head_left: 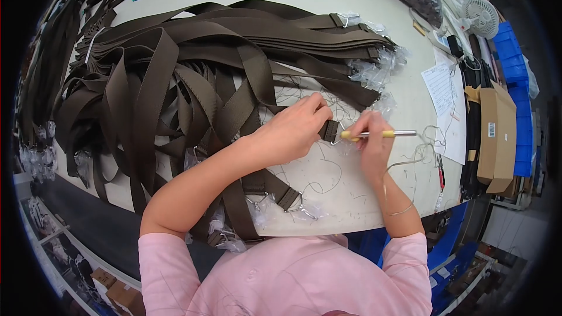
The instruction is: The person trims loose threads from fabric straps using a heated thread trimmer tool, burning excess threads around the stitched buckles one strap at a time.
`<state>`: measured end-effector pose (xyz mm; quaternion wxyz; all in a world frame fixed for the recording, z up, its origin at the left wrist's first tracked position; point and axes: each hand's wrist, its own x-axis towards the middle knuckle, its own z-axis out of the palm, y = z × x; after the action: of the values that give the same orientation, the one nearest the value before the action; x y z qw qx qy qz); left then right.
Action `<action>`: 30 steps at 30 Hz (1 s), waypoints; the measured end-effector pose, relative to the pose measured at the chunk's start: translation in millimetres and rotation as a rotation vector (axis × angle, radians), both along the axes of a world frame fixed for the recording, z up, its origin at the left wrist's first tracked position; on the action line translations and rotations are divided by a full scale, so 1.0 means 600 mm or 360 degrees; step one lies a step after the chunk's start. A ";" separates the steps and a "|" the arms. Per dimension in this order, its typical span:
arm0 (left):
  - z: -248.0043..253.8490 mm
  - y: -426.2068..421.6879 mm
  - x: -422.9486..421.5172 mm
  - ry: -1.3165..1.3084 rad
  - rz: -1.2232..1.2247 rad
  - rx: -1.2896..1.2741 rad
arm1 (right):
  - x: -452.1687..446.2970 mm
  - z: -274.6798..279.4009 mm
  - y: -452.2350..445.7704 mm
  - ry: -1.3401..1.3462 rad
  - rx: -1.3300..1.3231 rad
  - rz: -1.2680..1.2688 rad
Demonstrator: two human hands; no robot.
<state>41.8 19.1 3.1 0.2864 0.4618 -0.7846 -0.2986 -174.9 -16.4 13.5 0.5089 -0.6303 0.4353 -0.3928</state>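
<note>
My left hand (pixel 295 127) grips the end of a dark olive strap (pixel 331 131), close to the metal ring (pixel 339 133) fixed at its stitched end. In my right hand (pixel 373 140) is a pen-like tool (pixel 401 133) with a silver shaft and yellow parts; its yellow tip points at the ring. Just what the tip touches is too small to tell. Many more dark straps (pixel 158 82) lie looped across the left of the table. Another strap end with a metal hook (pixel 302 206) rests below my hands.
Loose threads (pixel 325 169) lie on the white table (pixel 351 205). Plastic-wrapped strap ends (pixel 380 64) are beyond my hands. At the right are a written paper (pixel 439 90), a cardboard box (pixel 496 134), blue bins (pixel 518 93) and a small fan (pixel 480 16).
</note>
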 end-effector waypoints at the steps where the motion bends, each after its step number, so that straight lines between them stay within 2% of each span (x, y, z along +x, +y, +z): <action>1: 0.003 0.000 0.001 0.0005 -0.0001 0.0009 | 0.005 -0.002 0.005 0.0092 -0.0002 0.0026; 5: 0.005 0.000 0.001 0.0026 0.0010 0.0044 | -0.003 -0.012 -0.002 -0.0037 0.0069 0.0047; 14: 0.010 -0.003 0.005 0.0035 0.0003 0.0124 | 0.002 -0.013 -0.001 0.0194 -0.0132 0.0098; 30: 0.005 -0.004 0.006 0.0039 -0.0008 0.0110 | 0.005 -0.009 0.000 0.0189 -0.0117 0.0152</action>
<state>45.2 16.5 5.8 0.2791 0.4656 -0.7715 -0.3319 -172.1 -16.4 8.0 0.4768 -0.6909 0.4194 -0.3457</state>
